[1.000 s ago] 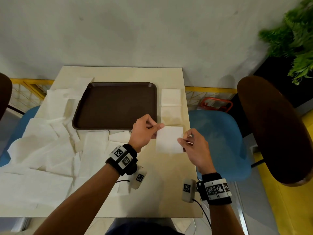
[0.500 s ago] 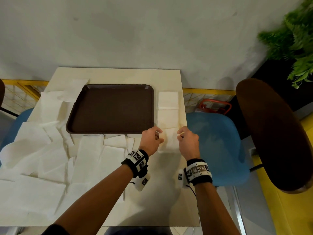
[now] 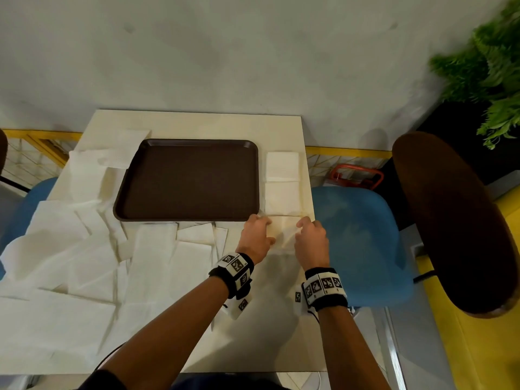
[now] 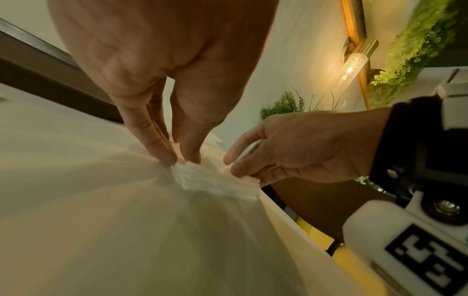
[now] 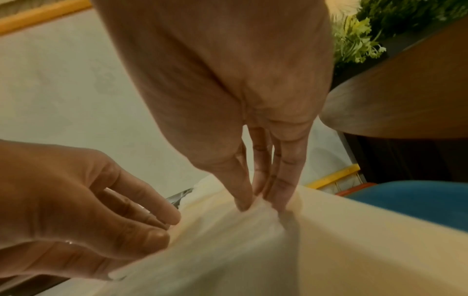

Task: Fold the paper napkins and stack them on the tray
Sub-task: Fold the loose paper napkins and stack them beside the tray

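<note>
Pale grey wall (image 3: 225,52) stood behind the cream counter (image 3: 270,327) where I worked. On it lay the brown tray (image 3: 188,178), bare inside, with loose unfolded napkins (image 3: 84,249) spread to its left and along its near edge. To the tray's right, two folded napkins (image 3: 282,166) lay in a line near the counter's right edge. Just nearer than those lay the folded napkin (image 3: 282,235) I was handling, flat on the counter by the tray's near right corner. My left hand (image 3: 256,237) pinched its left edge between thumb and fingertips (image 4: 164,154). My right hand (image 3: 311,240) pinched its far right corner, thumb against fingertips (image 5: 278,200). Beyond the counter's right edge stood a blue chair (image 3: 363,243), a dark brown round seat (image 3: 455,220) and green foliage (image 3: 489,68).
</note>
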`<state>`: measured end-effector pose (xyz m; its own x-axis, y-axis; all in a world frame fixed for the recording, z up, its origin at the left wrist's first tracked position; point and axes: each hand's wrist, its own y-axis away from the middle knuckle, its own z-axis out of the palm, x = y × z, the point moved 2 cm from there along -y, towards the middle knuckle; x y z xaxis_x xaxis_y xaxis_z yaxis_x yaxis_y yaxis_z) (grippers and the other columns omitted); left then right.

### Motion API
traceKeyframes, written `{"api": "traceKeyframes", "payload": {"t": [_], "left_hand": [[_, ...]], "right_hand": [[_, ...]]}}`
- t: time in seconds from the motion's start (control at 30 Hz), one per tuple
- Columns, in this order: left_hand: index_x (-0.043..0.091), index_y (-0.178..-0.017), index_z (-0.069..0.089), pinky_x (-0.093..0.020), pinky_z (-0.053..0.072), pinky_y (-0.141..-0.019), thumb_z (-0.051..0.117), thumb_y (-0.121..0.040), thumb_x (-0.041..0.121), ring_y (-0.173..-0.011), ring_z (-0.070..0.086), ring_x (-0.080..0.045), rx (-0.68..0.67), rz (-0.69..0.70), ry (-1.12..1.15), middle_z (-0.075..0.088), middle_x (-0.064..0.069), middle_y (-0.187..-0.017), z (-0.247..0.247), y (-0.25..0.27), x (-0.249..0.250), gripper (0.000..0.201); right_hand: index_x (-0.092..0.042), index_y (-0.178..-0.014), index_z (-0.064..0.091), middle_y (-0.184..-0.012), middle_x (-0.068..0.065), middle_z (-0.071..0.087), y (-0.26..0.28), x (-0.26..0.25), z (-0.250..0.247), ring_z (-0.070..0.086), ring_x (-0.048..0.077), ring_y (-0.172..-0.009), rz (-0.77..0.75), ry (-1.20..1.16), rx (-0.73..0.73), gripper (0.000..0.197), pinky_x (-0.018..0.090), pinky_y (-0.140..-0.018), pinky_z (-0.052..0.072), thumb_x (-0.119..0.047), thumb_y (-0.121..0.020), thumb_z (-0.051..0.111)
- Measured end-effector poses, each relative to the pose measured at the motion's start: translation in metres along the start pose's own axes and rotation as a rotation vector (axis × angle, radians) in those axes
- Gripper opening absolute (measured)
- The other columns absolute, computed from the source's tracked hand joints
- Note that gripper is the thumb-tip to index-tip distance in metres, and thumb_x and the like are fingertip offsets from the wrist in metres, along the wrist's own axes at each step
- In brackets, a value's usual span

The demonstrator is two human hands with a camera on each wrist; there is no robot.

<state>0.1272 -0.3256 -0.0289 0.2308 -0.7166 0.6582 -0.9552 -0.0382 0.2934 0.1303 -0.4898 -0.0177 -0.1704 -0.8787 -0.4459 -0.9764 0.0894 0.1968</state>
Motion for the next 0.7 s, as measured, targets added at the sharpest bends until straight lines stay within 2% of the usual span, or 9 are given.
{"api": "traceKeyframes", "payload": {"t": [0.07,0.2,0.33,0.47,0.6,0.7], "left_hand": [[0.014,-0.139,0.062,-0.04,0.053,-0.105,0.08,-0.094,0.015,-0.119,0.06,-0.026,-0.004,0.037,0.016,0.057,-0.009,-0.136,-0.008,0.006,-0.004,0.049],[0.016,-0.127,0.066,-0.026,0.051,-0.086,0.075,-0.097,0.021,-0.1,0.063,-0.014,0.078,0.137,0.065,0.066,-0.001,-0.115,-0.044,0.027,-0.025,0.031],[0.018,-0.108,0.07,-0.035,0.058,-0.083,0.074,-0.095,0.02,-0.089,0.067,-0.013,0.157,0.17,0.088,0.071,0.003,-0.099,-0.095,0.052,-0.068,0.013],[0.022,-0.095,0.068,-0.033,0.057,-0.077,0.073,-0.096,0.018,-0.081,0.067,-0.011,0.217,0.096,0.046,0.071,0.006,-0.09,-0.137,0.076,-0.126,0.007],[0.019,-0.104,0.07,-0.027,0.046,-0.076,0.071,-0.099,0.023,-0.084,0.063,-0.013,0.193,-0.05,-0.03,0.068,0.006,-0.093,-0.158,0.091,-0.173,0.007],[0.017,-0.107,0.069,-0.03,0.046,-0.079,0.07,-0.099,0.029,-0.091,0.064,-0.018,0.147,-0.109,-0.051,0.069,0.003,-0.099,-0.162,0.097,-0.196,0.014]], "right_hand": [[-0.014,-0.127,0.062,-0.125,0.014,0.061,0.006,-0.007,-0.004,0.065,0.037,-0.107,0.006,0.017,0.014,0.03,0.045,-0.089,0.055,-0.002,-0.099,0.061],[-0.016,-0.126,0.064,-0.127,0.011,0.062,0.028,-0.036,-0.014,0.062,0.036,-0.114,-0.004,-0.036,0.101,0.024,0.046,-0.089,0.055,-0.014,-0.103,0.063],[-0.019,-0.117,0.068,-0.113,0.004,0.069,0.06,-0.077,-0.007,0.067,0.029,-0.099,-0.045,-0.206,0.165,0.014,0.039,-0.083,0.054,-0.021,-0.103,0.066],[-0.019,-0.113,0.068,-0.108,0.005,0.075,0.085,-0.115,0.025,0.07,0.025,-0.096,-0.064,-0.298,0.106,0.01,0.036,-0.084,0.054,-0.02,-0.103,0.068],[-0.019,-0.11,0.07,-0.105,0.005,0.077,0.105,-0.143,0.057,0.072,0.026,-0.101,-0.024,-0.308,0.025,0.008,0.04,-0.09,0.058,-0.022,-0.102,0.07],[-0.02,-0.11,0.068,-0.106,0.006,0.077,0.119,-0.157,0.079,0.071,0.029,-0.104,-0.002,-0.279,-0.023,0.01,0.044,-0.091,0.059,-0.024,-0.102,0.068]]}}
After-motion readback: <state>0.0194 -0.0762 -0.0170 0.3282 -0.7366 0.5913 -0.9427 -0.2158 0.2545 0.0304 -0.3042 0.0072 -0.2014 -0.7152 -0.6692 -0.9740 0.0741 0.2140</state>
